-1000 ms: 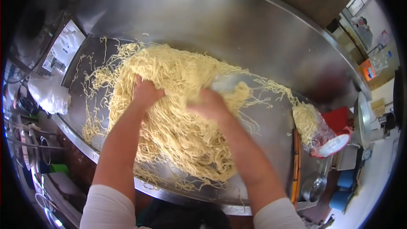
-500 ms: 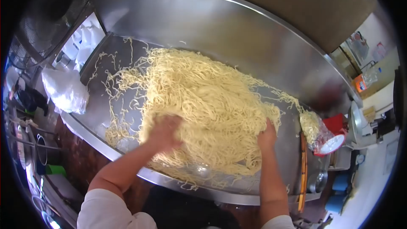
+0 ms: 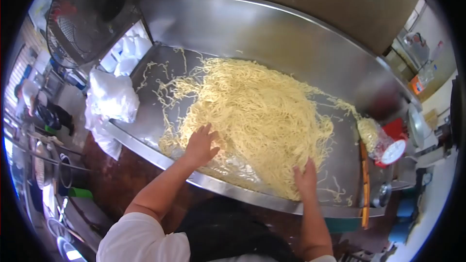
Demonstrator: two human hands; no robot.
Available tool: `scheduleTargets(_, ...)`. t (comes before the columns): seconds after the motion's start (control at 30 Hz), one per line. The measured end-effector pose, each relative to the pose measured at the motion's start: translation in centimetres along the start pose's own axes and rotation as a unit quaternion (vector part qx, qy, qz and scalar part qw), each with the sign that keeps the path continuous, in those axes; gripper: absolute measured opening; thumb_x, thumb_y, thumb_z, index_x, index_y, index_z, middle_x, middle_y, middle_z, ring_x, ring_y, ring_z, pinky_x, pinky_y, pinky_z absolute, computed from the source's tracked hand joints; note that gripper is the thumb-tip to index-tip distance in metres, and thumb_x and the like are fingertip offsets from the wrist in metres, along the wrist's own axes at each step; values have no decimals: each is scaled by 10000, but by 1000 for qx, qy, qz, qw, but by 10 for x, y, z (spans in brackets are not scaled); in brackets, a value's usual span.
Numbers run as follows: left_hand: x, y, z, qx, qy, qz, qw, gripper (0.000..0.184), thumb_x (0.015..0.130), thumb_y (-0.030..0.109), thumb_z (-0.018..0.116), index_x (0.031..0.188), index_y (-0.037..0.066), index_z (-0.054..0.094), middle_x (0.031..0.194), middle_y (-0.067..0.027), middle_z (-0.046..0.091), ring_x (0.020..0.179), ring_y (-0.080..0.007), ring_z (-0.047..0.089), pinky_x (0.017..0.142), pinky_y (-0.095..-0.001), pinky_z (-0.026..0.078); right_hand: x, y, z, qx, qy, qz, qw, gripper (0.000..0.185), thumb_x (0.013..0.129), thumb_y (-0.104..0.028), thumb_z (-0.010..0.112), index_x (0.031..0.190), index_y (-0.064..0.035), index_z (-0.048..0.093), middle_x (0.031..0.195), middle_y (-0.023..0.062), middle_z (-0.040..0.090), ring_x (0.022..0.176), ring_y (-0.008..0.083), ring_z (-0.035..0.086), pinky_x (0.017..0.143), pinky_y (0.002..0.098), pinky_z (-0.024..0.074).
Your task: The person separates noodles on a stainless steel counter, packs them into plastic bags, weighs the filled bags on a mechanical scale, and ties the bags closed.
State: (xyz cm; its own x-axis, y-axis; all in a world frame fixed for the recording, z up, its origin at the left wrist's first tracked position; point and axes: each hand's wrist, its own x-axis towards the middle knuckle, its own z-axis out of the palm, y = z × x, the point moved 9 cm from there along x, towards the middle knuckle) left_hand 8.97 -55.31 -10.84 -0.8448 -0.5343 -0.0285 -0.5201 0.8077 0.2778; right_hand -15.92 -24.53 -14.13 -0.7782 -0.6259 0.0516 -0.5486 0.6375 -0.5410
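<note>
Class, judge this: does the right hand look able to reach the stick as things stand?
Probably yes: the right hand is at the edge of the noodles, and only tabletop and stray strands seem to lie between it and the stick.

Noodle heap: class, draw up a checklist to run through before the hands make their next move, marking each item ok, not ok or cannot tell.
1. Left hand at the near left edge of the noodle heap, fingers spread: ok.
2. Right hand at the near right edge: ok.
3. All noodles gathered: not ok; loose strands lie to the left.
4. Plastic bag free of the heap: not ok; a strand trail runs between them.
5. Brown stick away from the heap: ok.
6. Noodles underneath untangled: cannot tell; hidden.
</note>
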Motion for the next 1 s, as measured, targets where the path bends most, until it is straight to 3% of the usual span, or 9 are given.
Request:
scheduleTargets(0.07,-9,-10,-14,39,40,19,998,449,815,343,664,1176,85,593,1294,-170,525,1176,-348,503,976,-433,414,-1,14,2,61,-6,19,998,622,819,-260,659,1333,9,435,1320,270,480,1243,409,446,1053,418,355)
scheduleTargets(0.17,-7,-23,-54,-127,-146,-179,965,412,817,291,658,1173,95,589,1225,-173,565,1126,-329,537,951,-421,435,-3,16,1,127,27,36,991,476,817,-218,662,1218,9,542,1214,238,561,1162,393,512,1012,407,390)
scheduleTargets(0.2,-4,-31,-57,-175,-117,-177,961,386,807,237,661,1163,99,599,1194,-182,578,1127,-332,537,950,-403,439,-12,18,-4,123,54,34,990,408,818,-198,659,1161,8,580,1157,226,591,1120,385,539,984,406,411)
scheduleTargets(0.3,-12,-19,-90,-134,89,43,986,381,785,183,675,1152,97,618,1226,-176,571,1156,-352,521,974,-410,425,-33,-15,-26,52,94,-11,994,244,815,-151,655,1003,5,645,987,190,637,973,352,593,884,404,454)
scheduleTargets(0.43,-65,-73,-145,-77,261,-1,962,525,745,112,721,1247,89,568,1323,-198,511,1247,-376,463,1033,-437,374,-44,-59,-36,16,151,-43,987,134,811,-129,657,861,-5,655,843,153,632,835,311,607,775,396,471)
scheduleTargets(0.57,-153,-229,-202,-197,514,-141,823,586,749,83,726,1281,-18,499,1315,-215,502,1246,-366,451,1071,-437,326,-33,-105,-10,65,116,2,991,131,810,-126,664,845,-1,651,840,142,630,826,293,608,751,371,478)
scheduleTargets(0.63,-187,-283,-230,-128,571,-179,791,641,766,95,706,1330,-47,434,1339,-214,480,1255,-358,439,1084,-433,303,-20,-105,23,96,55,80,991,119,812,-120,662,827,-3,648,865,137,635,852,270,605,731,352,481)
scheduleTargets(0.83,-183,-417,-212,-67,360,-268,891,612,772,90,665,1326,-20,431,1347,-209,480,1253,-379,447,1072,-407,325,13,-219,64,99,69,-35,992,356,779,-117,645,1116,-6,619,1060,193,641,947,299,615,842,368,489)
scheduleTargets(1.0,-180,-423,-233,-206,355,-242,879,409,802,81,642,1192,-1,553,1292,-207,534,1197,-342,508,1019,-385,382,11,-260,79,84,-18,-9,996,425,774,-110,634,1188,-24,592,1120,199,626,1022,304,606,889,357,478)
